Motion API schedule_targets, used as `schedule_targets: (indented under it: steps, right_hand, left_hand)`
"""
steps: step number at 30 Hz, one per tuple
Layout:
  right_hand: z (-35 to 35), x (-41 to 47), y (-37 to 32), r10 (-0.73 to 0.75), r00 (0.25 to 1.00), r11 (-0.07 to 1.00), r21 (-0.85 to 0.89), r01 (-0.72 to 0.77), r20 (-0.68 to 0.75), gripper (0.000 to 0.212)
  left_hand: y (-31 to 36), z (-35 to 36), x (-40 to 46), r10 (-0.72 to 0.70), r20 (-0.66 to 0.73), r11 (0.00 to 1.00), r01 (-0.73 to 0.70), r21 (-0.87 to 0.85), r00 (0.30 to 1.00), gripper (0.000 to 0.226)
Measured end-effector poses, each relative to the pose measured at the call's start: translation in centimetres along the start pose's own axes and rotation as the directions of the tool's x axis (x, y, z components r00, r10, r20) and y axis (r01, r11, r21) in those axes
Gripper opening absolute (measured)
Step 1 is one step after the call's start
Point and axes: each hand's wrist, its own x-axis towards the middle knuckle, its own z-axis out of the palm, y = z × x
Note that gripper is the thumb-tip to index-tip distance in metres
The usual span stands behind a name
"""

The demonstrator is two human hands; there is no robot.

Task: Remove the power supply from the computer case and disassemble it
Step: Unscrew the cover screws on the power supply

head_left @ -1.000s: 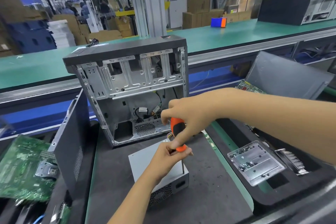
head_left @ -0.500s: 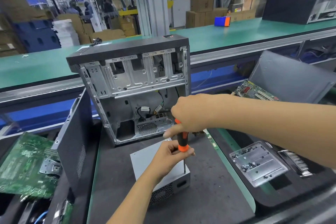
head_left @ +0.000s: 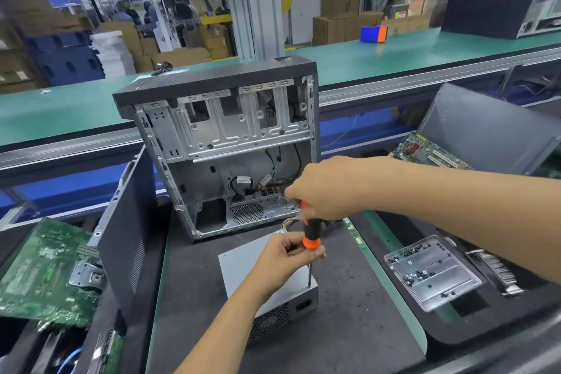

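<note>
**Screwdriver set upright on the power supply's top corner**

Far left: a green circuit board (head_left: 42, 273) lies in a bin, and a dark side panel (head_left: 124, 231) leans upright just beside it.

Centre back: the computer case (head_left: 224, 146) stands open on the dark surface (head_left: 349, 328), its bay empty apart from loose cables. The power supply (head_left: 258, 261) is already out, lying flat on the surface just in front of the case, vent grille facing the camera.

Centre: the left hand (head_left: 287, 258) rests on the supply's top plate, fingers curled, pinching the orange collar at the foot of the screwdriver (head_left: 311, 234) handle. The shaft runs nearly vertical, tip touching the top face near its front right corner. I cannot make out the screw head itself.

Right of centre: the right hand (head_left: 328, 188) comes in from the right, fingers wrapped round the top of the handle, directly above the left hand. Some motion blur at the fingertips.

Far right: a clear parts tray (head_left: 434, 273) holding small dark screws, well apart from the supply; another circuit board (head_left: 425, 152) behind it.

Judgement: removal done, disassembly at the cover screws. Next move hinges on the tool's long axis staying plumb over the screw: the right hand turns, the left, nearer the tip, steadies.
</note>
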Motion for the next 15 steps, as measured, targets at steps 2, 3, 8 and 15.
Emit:
schedule_targets:
  steps: [2, 3, 8, 15]
  right_hand:
    - [-0.3, -0.4, 0.6, -0.14, 0.984, 0.98, 0.154, 0.123, 0.106, 0.033]
    - [-0.5, -0.5, 0.9, -0.176, 0.977, 0.964, 0.22, 0.147, 0.118, 0.043]
    - [-0.2, 0.0, 0.3, 0.079, 0.996, 0.988, 0.134, -0.072, -0.043, 0.067]
    - [0.0, -0.2, 0.9, -0.158, 0.987, 0.961, 0.231, 0.153, 0.001, 0.036]
  left_hand:
    - [0.1, 0.0, 0.0, -0.002, -0.001, 1.0, 0.002, 0.001, 1.0, 0.013]
    - [0.1, 0.1, -0.1, -0.001, -0.001, 1.0, 0.001, 0.006, 1.0, 0.011]
    - [0.3, -0.1, -0.1, -0.008, -0.024, 1.0, 0.008, 0.005, 1.0, 0.009]
    - [0.3, 0.1, -0.1, -0.016, -0.011, 1.0, 0.017, 0.005, 1.0, 0.011]
